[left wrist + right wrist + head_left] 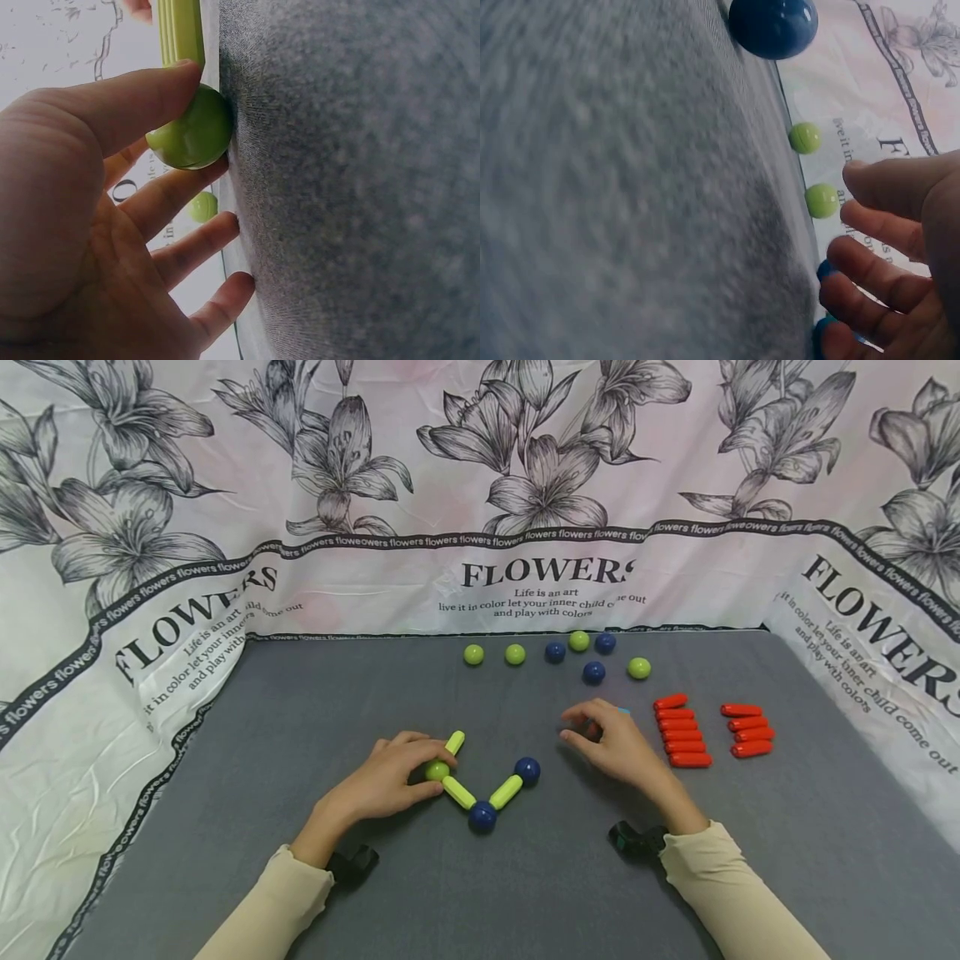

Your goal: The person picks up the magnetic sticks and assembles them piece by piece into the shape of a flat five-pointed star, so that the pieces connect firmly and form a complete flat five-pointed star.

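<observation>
The left hand [390,774] pinches a green ball [437,771] between thumb and fingers, partly covering it and the upper stick [456,742] — the ball leads a V of stick [459,793], blue ball [482,817], stick [506,792] and end ball [528,771]. The right hand [615,743], fingers bent and apart, hovers left of the red sticks [684,736], mostly hiding a light-blue patch [624,711] — what it is, I cannot tell. In the right wrist view, the top edge crops a large blue ball.

Flower-printed white cloth [442,502], gray tabletop [540,893]
</observation>
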A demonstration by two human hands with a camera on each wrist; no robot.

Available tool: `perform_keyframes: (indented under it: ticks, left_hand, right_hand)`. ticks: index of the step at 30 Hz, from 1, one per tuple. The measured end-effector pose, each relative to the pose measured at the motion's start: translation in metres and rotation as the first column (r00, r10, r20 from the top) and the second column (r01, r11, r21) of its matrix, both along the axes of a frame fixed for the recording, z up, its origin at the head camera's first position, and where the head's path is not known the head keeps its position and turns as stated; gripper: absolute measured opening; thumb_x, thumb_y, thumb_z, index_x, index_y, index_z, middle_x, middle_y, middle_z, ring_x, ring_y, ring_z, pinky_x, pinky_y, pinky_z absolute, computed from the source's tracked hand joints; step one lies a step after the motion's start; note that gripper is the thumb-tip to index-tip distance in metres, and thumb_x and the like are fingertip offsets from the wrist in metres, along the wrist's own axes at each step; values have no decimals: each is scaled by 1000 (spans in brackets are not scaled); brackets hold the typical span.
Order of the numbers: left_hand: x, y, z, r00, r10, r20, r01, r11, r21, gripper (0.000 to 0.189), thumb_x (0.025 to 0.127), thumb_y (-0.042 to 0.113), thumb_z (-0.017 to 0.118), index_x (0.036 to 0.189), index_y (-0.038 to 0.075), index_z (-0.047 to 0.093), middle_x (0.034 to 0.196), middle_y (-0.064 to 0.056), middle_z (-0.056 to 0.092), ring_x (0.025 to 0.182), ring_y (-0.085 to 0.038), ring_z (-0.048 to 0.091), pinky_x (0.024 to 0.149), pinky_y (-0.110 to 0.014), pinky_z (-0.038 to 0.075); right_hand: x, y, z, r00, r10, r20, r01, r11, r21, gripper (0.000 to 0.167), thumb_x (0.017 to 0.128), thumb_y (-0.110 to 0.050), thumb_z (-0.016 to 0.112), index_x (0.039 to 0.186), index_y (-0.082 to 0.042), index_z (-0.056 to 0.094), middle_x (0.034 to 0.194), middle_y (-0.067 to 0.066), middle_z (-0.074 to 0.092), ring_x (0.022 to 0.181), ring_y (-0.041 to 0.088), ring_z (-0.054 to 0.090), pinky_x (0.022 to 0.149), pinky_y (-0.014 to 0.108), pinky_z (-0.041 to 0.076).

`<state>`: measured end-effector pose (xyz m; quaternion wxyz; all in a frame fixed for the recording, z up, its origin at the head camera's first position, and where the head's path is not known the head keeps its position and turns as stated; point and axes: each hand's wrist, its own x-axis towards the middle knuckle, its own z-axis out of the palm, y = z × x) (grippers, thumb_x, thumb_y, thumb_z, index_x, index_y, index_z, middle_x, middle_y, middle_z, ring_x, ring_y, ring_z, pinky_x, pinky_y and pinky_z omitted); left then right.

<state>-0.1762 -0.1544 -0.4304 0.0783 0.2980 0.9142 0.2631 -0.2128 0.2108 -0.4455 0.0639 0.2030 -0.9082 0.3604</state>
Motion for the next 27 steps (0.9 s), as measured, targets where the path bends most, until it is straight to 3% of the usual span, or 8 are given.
perform_keyframes:
  ticks: [7,27]
  left_hand:
    - [-1,-1,0,1000,9,0,-9,1000,-1,33,95,28,74,127,29,67,144,4,61,142,-25,43,99,-51,29]
    - [0,-2,2,1000,11,6,-11,1000,-4,33,96,28,73,128,28,67,145,4,60,143,-26,42,99,-51,29]
  right_hand:
    - [-1,-6,-4,992,72,105,-68,997,-46,21,95,-17,73,114,-9,72,99,4,69,77,11,56,67,25,47]
    - [-18,-32,5,990,97,107,-93,995,-35,24,96,-18,72,117,-7,71,103,7,69,77,14,56,66,28,48]
